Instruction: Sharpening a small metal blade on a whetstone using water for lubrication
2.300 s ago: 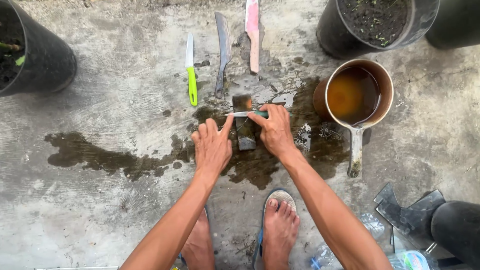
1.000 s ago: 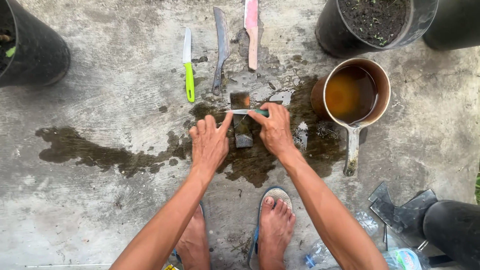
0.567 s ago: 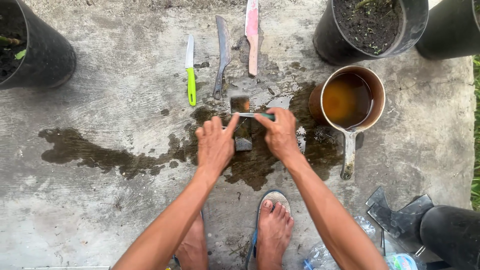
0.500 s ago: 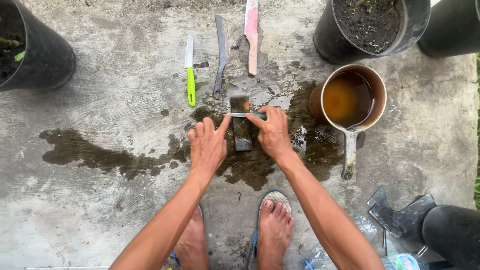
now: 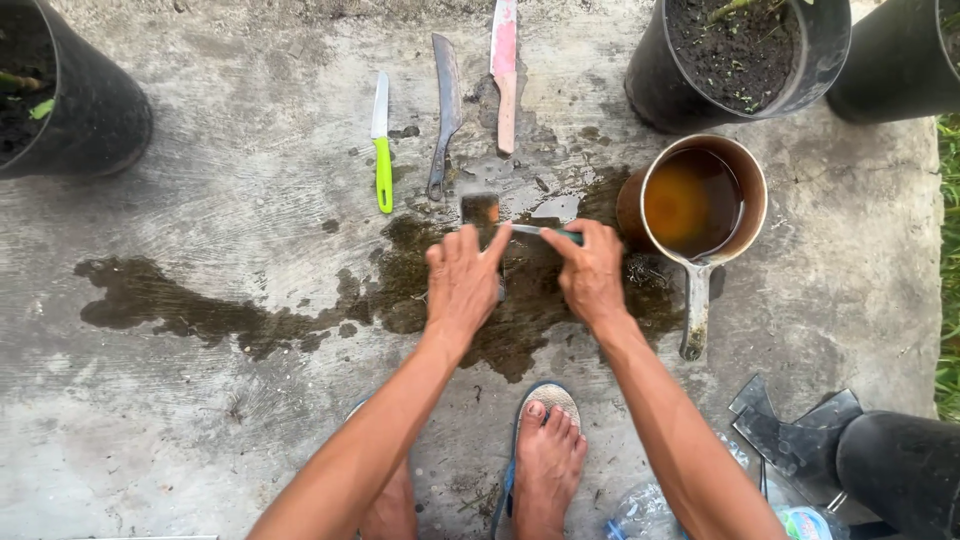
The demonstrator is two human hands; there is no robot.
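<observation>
A dark wet sharpening stone (image 5: 481, 209) lies on the concrete, mostly covered by my hands. My right hand (image 5: 592, 277) grips the green handle of a small knife (image 5: 545, 232) lying crosswise over the stone. My left hand (image 5: 463, 282) is spread flat, its fingertips pressing down on the blade. Only the stone's far end shows. A dark wet patch (image 5: 520, 320) surrounds the stone.
Beyond the stone lie a green-handled knife (image 5: 381, 145), a dark curved blade (image 5: 443, 100) and a pink-bladed knife (image 5: 505, 70). A metal saucepan of brown water (image 5: 700, 205) stands right. Black plant pots (image 5: 745, 60) (image 5: 60, 95) sit at the corners. My sandalled foot (image 5: 537, 455) is below.
Both hands have slid to the right along with the knife, so the left hand now covers most of the stone. The view shifted slightly.
</observation>
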